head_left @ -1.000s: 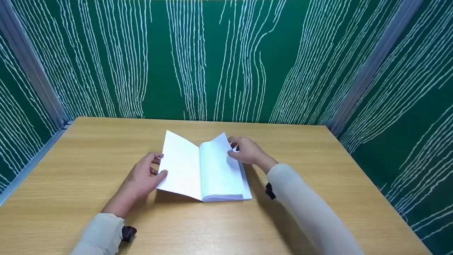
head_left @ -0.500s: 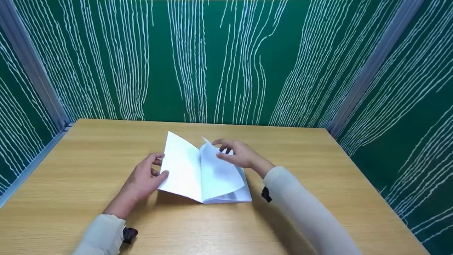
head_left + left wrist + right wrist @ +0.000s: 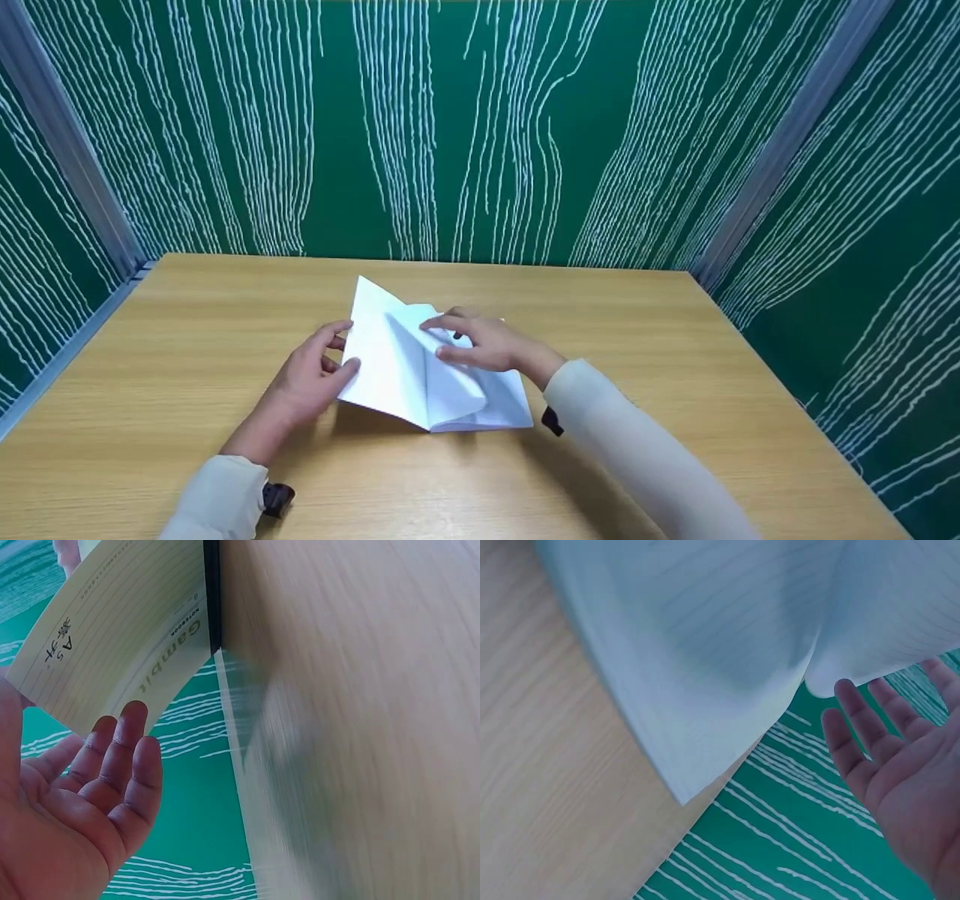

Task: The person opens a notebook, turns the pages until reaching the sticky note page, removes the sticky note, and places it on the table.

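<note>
An open notebook point(image 3: 379, 352) lies on the table, its left side raised at a slant. My left hand point(image 3: 306, 373) holds that raised side at its outer edge, thumb on the page and fingers behind. From below, the left wrist view shows the lined cover point(image 3: 124, 626) with "Gambit", "A5" and a dark spine. A loose page point(image 3: 454, 390) stands curved over the middle of the notebook. Against its upper free edge is my right hand point(image 3: 487, 343), index finger and thumb stretched out to the left. In the right wrist view, the other fingers point(image 3: 870, 716) extend beside the lifted paper point(image 3: 697, 675).
The notebook sits near the middle of a wooden table point(image 3: 187, 337). Green panels point(image 3: 360, 150) with wavy white lines rise behind and at both sides, joined by grey metal posts point(image 3: 787, 142).
My right hand has moved left from the notebook's right edge, carrying a page over toward the left side. My left hand has kept its hold with hardly any movement.
</note>
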{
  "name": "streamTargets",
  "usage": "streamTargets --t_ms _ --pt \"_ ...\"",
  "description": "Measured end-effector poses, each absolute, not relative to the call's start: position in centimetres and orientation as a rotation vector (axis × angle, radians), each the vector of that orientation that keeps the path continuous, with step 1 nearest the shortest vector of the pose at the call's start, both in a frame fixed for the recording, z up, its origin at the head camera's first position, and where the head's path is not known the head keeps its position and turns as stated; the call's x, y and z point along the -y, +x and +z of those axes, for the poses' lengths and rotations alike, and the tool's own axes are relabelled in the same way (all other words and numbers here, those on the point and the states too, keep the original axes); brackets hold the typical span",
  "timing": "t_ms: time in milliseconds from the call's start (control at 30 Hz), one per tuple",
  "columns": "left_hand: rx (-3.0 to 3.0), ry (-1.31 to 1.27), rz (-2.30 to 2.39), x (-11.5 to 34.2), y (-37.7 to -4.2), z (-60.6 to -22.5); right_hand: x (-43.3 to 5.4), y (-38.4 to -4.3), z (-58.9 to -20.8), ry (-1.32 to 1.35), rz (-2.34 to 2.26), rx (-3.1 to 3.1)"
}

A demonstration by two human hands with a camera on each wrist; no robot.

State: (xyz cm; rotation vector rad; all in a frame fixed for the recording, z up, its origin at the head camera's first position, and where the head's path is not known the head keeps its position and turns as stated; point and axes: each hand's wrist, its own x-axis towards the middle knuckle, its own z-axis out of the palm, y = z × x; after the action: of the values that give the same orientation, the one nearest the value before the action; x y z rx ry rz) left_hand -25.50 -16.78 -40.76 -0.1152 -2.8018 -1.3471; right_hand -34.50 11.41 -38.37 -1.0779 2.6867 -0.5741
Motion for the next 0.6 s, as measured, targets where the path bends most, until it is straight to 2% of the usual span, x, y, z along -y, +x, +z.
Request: streamTargets --t_ms 167,400,600 --pt "2.793 -0.131 -1.379 16.7 -25.4 -40.7 -10.7 -34.2 -38.6 -1.086 -0.527 -2.686" --pt "2.823 -0.021 -1.337 16.6 -25.4 -40.5 -10.3 -34.3 -38.9 -1.150 -0.489 -2.678" --pt "2.824 0.003 -1.288 16.5 -25.4 -40.5 -11.2 -35.1 -39.3 -1.079 -0.492 -2.731"
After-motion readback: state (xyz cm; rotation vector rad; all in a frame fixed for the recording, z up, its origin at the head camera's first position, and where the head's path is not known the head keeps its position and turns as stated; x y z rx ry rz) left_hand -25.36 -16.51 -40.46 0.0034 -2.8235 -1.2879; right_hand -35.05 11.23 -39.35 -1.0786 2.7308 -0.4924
